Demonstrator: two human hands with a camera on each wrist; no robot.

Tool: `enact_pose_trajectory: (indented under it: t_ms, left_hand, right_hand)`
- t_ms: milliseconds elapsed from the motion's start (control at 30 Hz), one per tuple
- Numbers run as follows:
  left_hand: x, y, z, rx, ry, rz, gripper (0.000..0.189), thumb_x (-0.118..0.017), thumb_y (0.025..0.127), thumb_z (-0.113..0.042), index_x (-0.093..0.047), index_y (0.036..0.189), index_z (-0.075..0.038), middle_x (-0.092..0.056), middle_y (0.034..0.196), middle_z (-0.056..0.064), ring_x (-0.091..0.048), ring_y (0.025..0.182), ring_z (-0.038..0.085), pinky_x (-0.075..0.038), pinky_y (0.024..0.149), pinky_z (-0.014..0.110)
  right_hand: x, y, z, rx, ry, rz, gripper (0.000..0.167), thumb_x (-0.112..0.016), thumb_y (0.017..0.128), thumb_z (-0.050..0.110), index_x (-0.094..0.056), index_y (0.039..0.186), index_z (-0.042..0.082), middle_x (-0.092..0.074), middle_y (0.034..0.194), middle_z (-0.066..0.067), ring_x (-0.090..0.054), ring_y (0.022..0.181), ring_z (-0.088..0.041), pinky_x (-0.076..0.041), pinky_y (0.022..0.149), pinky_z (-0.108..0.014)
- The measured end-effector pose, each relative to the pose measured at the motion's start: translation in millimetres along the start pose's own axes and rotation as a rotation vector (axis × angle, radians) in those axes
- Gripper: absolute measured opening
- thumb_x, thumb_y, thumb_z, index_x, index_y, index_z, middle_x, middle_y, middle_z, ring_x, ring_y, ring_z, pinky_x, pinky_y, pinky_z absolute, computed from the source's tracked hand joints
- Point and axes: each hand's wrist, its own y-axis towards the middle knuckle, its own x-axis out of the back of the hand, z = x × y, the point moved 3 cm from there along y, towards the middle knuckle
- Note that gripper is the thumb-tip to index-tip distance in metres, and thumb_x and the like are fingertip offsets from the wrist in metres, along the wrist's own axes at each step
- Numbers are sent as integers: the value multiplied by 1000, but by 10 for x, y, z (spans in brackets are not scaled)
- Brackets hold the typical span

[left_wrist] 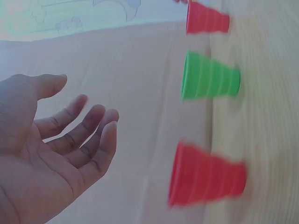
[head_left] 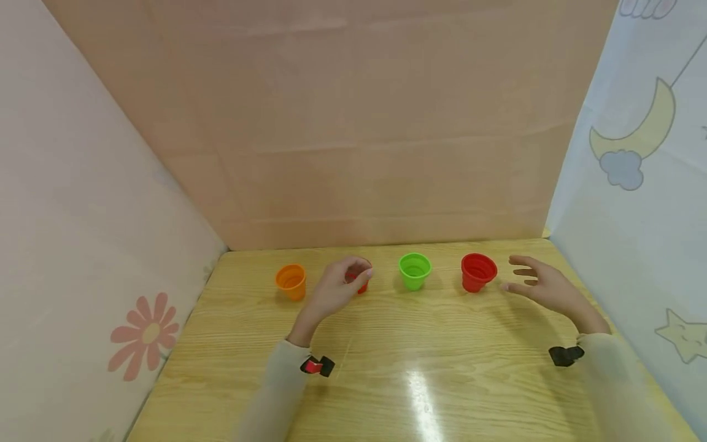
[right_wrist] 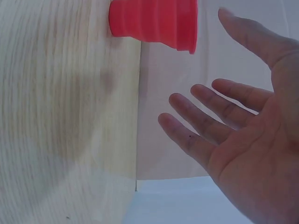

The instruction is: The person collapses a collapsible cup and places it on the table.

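Four cups stand upright in a row along the back of the wooden table. From the left they are an orange cup [head_left: 291, 282], a red cup [left_wrist: 205, 176], a green cup [head_left: 414, 271] and a second red cup [head_left: 478, 272]. My left hand [head_left: 338, 286] hovers over the first red cup and partly hides it in the head view; its fingers are relaxed and bent, holding nothing. To the right of the second red cup, my right hand [head_left: 544, 285] hangs in the air, fingers spread apart and apart from the cup.
Behind the row rises a beige backdrop [head_left: 353, 135]. Pale walls with a flower [head_left: 148, 334] on the left and a moon [head_left: 641, 126] on the right flank the wooden table [head_left: 375, 350]. Each wrist carries a dark strap [head_left: 566, 355].
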Motion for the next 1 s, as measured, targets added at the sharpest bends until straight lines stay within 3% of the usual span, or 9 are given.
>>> enact_pose_trajectory:
  t_ms: [167,300,367,433,533,600,800,1000]
  left_hand:
    - [-422,215,-60,2,-52,61,41,-63,107,-34,-64,141,-12,-73,123,4,-70,110,21,-60,100,39]
    - [-767,376,-134,6,-84,102,43,-62,107,-31,-62,145,-10,-72,129,7,-71,115,24,-60,101,34]
    - [-940,455,-171,11,-94,120,44,-62,107,-32,-62,145,-10,-71,133,9,-71,118,23,-60,101,31]
    - [-1105,529,-209,23,-102,136,45,-63,106,-33,-62,146,-12,-70,137,9,-70,121,22,-59,102,28]
    - [-1346,627,-259,45,-111,160,46,-65,105,-35,-61,147,-15,-68,141,10,-68,126,21,-58,102,27]
    - [-1504,680,-287,49,-94,180,48,-65,105,-33,-59,148,-14,-66,144,10,-66,130,24,-58,103,27]
    - [-1904,788,-297,38,32,172,61,-72,101,-29,-50,154,-10,-62,149,13,-67,130,28,-59,101,26]
    - [-2091,872,-283,77,52,120,74,-76,98,-29,-41,159,-7,-58,151,14,-63,132,26,-58,103,29]
  right_hand:
    - [-53,-13,-51,-4,45,-3,80,-73,100,35,-36,158,-5,-41,160,-33,-50,137,-59,-55,103,-62]
    - [-77,2,-80,-17,91,1,83,-74,100,35,-32,160,-3,-40,162,-31,-48,140,-58,-63,95,-29]
    - [-90,20,-88,-24,109,3,86,-74,99,35,-30,162,-2,-38,164,-30,-47,142,-57,-60,94,-21]
    - [-106,43,-91,-32,127,9,88,-74,99,37,-27,163,-1,-36,166,-29,-46,142,-58,-62,97,-27]
    - [-131,84,-101,-37,140,6,87,-74,99,37,-28,163,0,-35,166,-29,-47,141,-59,-57,105,-53]
    - [-155,112,-113,-38,149,4,87,-73,99,37,-28,163,-1,-34,166,-30,-46,141,-60,-52,106,-62]
    - [-246,171,-185,-36,183,-4,85,-73,100,34,-28,162,-3,-33,166,-31,-42,145,-59,-53,105,-64]
    - [-289,202,-228,-46,211,-8,85,-73,100,35,-29,162,-3,-34,166,-31,-41,146,-58,-54,105,-64]
